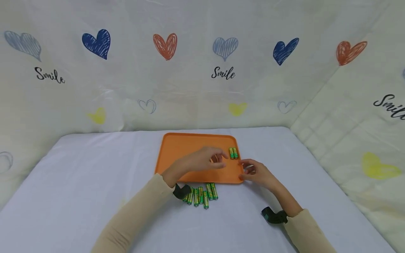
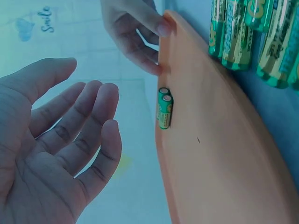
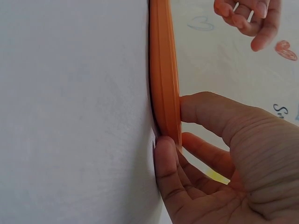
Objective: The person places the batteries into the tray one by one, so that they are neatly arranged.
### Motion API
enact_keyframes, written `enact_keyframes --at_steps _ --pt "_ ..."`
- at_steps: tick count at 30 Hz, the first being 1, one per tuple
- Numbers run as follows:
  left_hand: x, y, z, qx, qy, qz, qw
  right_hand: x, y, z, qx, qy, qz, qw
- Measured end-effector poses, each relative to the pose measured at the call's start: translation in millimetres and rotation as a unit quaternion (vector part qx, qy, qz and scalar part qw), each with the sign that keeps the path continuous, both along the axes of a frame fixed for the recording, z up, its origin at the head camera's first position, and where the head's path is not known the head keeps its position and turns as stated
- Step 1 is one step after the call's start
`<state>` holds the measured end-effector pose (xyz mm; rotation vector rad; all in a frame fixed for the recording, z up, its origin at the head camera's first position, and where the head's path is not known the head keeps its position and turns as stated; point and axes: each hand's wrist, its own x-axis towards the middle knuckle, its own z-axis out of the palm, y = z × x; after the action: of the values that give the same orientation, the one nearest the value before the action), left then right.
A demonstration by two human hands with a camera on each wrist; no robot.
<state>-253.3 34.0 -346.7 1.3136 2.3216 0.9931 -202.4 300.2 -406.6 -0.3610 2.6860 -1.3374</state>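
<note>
While the right hand (image 1: pixel 257 174) holds the tray (image 1: pixel 186 144) by its corner, the left hand (image 1: pixel 204 160) hovers relaxed and empty, two batteries (image 1: pixel 233 153) seemingly placed, the other batteries (image 1: pixel 200 195) left outside

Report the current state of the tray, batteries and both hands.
Orange rectangular tray: resting on the white tablecloth.
Two green cylindrical batteries: side by side inside the tray, near its right edge.
Other green cylindrical batteries: lying outside the tray.
Left hand: above the tray, holding nothing.
Right hand: holding the tray's corner.
</note>
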Motion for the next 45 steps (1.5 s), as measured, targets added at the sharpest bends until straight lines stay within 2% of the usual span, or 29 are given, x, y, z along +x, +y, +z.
enact_keyframes --at_steps 9,19,26,35,40,45 --pt "16.1 -5.1 2.0 -0.007 0.013 -0.02 0.9997 0.6 2.0 0.1 -0.004 0.004 0.004 1.0" --pt "27.5 -27.7 -6.3 -0.013 0.01 -0.015 0.9998 0.2 1.1 -0.4 0.008 0.01 0.003 0.9999" --pt "30.5 -43.9 -14.3 -0.009 0.022 -0.011 0.9997 2.9 4.9 -0.5 -0.007 0.058 0.029 0.9979" --pt "36.4 -67.4 -22.1 -0.02 0.004 0.016 0.9997 3.1 3.1 2.0 0.001 0.011 0.003 0.9999" --pt "39.5 -77.7 -29.6 -0.032 0.018 0.017 0.9992 3.3 1.8 2.2 -0.016 0.012 0.007 0.9998" --pt "44.0 -87.0 -31.3 -0.041 0.029 0.023 0.9985 2.7 -0.6 2.4 -0.013 0.014 0.004 0.9998"
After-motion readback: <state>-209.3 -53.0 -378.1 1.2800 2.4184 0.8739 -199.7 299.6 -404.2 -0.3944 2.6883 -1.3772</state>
